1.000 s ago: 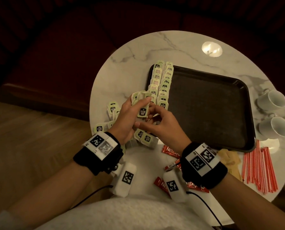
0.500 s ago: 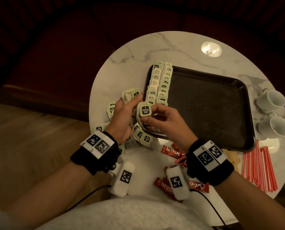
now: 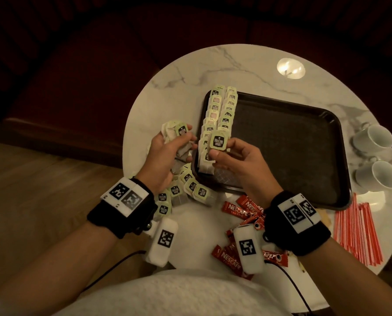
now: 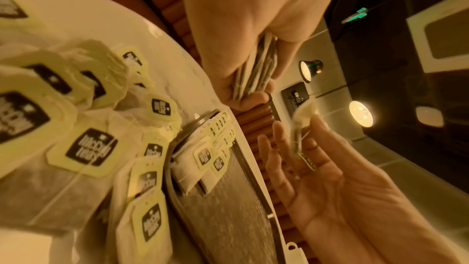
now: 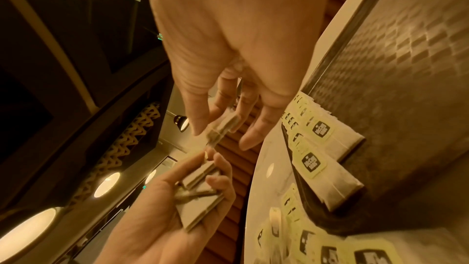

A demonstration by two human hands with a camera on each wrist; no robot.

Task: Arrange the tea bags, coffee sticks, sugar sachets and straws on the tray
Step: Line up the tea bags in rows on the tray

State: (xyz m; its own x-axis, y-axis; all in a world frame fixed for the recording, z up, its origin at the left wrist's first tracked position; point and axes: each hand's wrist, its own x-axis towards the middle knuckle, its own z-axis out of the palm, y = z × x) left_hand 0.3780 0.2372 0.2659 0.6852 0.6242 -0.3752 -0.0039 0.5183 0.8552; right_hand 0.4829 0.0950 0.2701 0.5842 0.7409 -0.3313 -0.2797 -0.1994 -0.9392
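Round marble table (image 3: 186, 85) carries tray (image 3: 281, 156) under right hand, loose tea bags (image 3: 190, 188) under left hand, coffee sticks (image 3: 236, 210), straws (image 3: 357, 231), cups (image 3: 373, 137).

Tea bags (image 3: 222, 115) along tray (image 3: 304, 156) left edge; cups (image 3: 375, 156) right.

Round marble table (image 3: 181, 83), wooden floor (image 3: 42, 190)

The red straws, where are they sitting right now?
In the head view the red straws lie on the marble table at its right edge, just beyond the tray's near right corner, below the two white cups.
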